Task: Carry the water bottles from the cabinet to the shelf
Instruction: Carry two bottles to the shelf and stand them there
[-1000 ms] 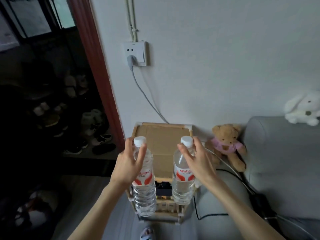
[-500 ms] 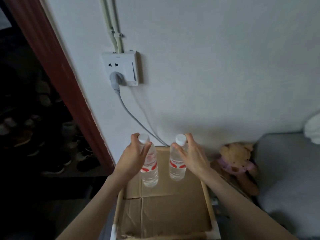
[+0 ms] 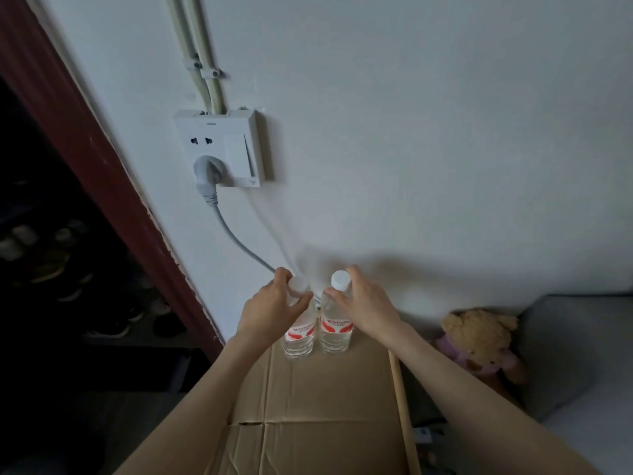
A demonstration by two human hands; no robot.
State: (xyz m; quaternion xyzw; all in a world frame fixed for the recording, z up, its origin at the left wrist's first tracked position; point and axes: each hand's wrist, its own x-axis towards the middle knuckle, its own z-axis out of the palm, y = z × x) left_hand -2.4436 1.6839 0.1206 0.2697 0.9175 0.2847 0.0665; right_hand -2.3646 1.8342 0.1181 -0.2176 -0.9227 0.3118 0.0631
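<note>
Two clear water bottles with red-and-white labels stand upright, long axes vertical, at the far edge of the shelf top (image 3: 325, 406), which is covered in brown cardboard. They sit just beside each other, close against the white wall (image 3: 411, 166) below the socket plate (image 3: 222, 149). Each lies directly beneath its own hand: the left bottle (image 3: 299, 334) under the left hand (image 3: 270, 310), the right bottle (image 3: 336, 332) under the right hand (image 3: 366, 308), neither hand nearer than the other. Both hands are curled around the bottle necks and shoulders just under the white caps, fingers closed in a grasp. The bottle bases appear to meet the cardboard, though contact cannot be confirmed from this angle. Judgement: placement is at or near completion; the coming move calls for letting go straight upward, so neither bottle tips into its neighbour.
</note>
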